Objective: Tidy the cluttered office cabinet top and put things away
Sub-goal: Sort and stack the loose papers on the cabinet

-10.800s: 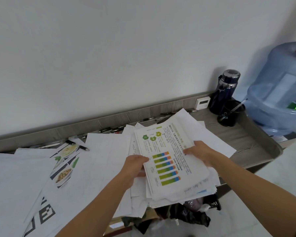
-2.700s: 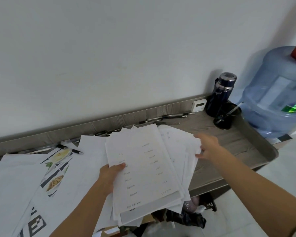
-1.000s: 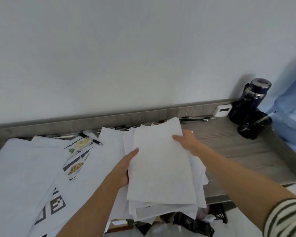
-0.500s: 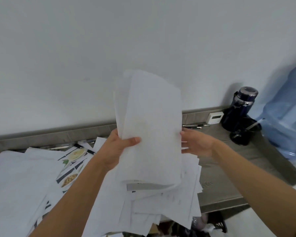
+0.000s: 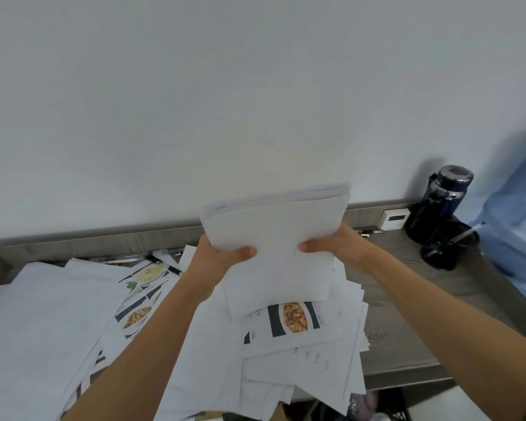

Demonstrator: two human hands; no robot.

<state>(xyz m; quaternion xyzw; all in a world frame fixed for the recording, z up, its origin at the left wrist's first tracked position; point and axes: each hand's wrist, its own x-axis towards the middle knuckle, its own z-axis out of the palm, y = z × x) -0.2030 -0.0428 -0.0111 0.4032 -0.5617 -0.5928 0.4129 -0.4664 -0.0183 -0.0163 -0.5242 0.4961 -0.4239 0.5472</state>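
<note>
The person is holding a stack of white papers up in the air with both hands. The left hand is gripping the left side of the stack, with its thumb on the front. The right hand is gripping the right side the same way.

A moment ago the stack was standing tall and only the left hand was holding it. The right hand was open beside it. Now the stack is turned on its long side, and both hands are squeezing it. It is sitting lower, just above the messy pile of loose sheets on the gray cabinet top. The top edges of the stack are looking neat and even.

I think the person is getting ready to tap the stack down so all the pages are lining up. That means one neat bundle is almost done.

A lot is still waiting, though. A sheet with a food picture is lying on the pile right under the stack. More papers are covering the left side. Pens are lying along the back. A dark blue bottle and a black cup are standing far to the right, well away from the papers.
</note>
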